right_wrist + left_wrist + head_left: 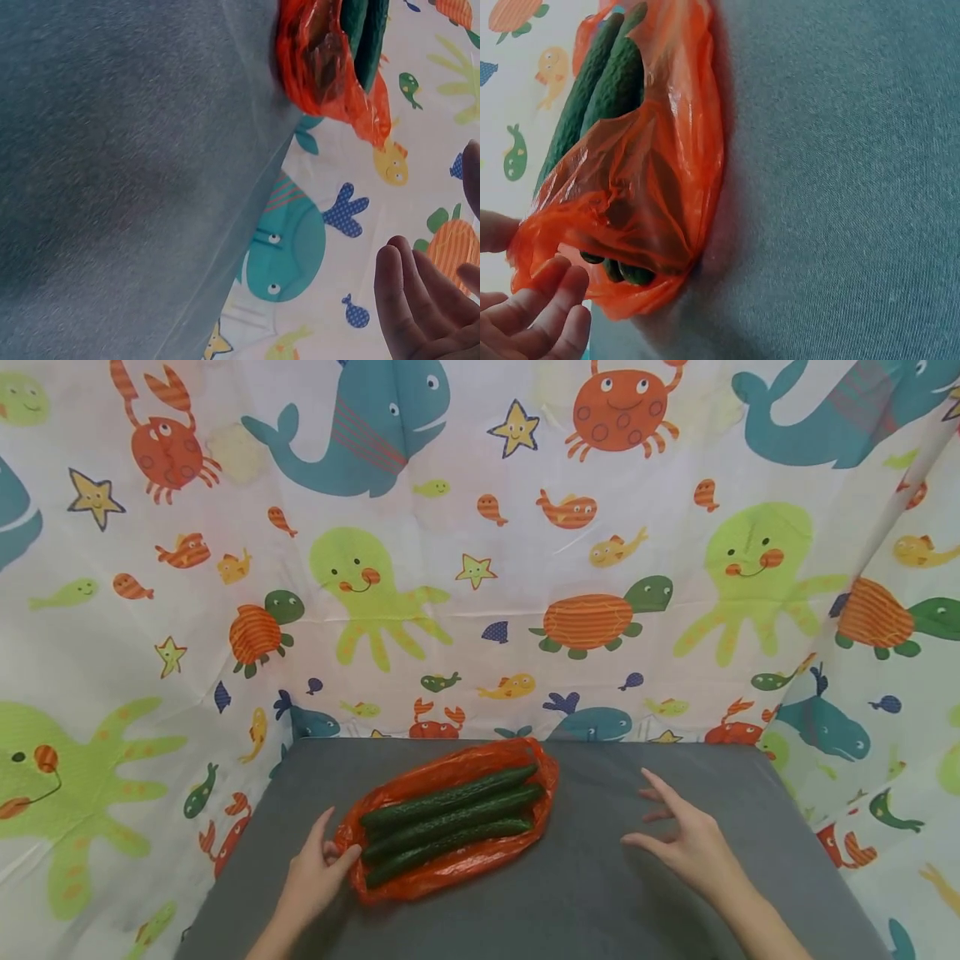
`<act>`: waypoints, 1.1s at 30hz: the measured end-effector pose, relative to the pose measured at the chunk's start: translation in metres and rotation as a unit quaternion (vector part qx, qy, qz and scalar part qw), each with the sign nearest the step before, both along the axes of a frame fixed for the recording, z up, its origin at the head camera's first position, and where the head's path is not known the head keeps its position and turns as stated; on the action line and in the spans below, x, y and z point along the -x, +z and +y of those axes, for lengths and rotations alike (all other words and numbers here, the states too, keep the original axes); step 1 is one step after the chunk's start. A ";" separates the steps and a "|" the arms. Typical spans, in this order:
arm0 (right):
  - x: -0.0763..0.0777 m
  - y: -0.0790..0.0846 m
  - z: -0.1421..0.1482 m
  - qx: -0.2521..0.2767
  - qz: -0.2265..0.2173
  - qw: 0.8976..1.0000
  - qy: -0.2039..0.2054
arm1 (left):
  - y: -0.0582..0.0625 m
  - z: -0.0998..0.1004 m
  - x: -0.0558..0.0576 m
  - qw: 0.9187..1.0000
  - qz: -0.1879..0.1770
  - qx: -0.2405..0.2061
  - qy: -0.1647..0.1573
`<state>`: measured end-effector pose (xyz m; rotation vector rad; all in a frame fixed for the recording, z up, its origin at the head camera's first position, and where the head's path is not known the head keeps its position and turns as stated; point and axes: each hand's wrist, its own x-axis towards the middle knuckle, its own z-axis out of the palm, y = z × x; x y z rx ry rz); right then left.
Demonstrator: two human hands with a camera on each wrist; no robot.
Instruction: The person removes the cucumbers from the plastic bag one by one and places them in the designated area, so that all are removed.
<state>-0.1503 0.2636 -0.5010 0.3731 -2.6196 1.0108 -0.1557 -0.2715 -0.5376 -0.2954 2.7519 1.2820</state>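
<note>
Three long dark green cucumbers [452, 822] lie side by side in an orange plastic bag [450, 887] on the grey table. The top of the bag gapes, leaving most of their length bare. At the bag's left end is my left hand [318, 864], its thumb and fingers spread apart. In the left wrist view the fingertips [571, 281] overlap the loose orange plastic, and the cucumbers' ends show just past them. My right hand [686, 839] hovers to the right of the bag, apart from it, with loosely bent fingers and nothing in them.
The grey table [585, 893] runs back to a white curtain [465, 685] printed with sea animals. The same curtain closes in the left and right sides.
</note>
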 end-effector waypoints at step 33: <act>0.023 -0.001 -0.047 0.028 0.003 0.999 0.043 | 0.001 0.001 0.001 0.999 0.005 -0.032 0.021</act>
